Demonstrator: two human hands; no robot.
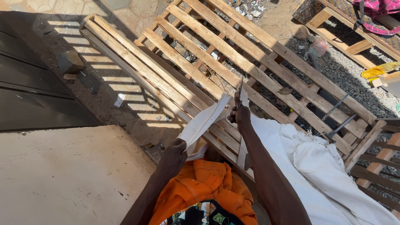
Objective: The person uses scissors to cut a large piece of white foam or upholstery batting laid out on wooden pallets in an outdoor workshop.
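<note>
Right hand (240, 113) clamped on scissors (240, 88) at twelve o'clock; left hand (175, 155) gripping cloth strip (205, 120) at seven. Slack cloth could skew the cut.

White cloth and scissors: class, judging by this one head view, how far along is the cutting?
Done: a narrow strip already hangs split from the white cloth, held taut by the left hand. In hand: the right hand works the scissors at the top of the split, over the wooden slat frame. Left: most of the cloth, heaped on the right, looks uncut.
</note>
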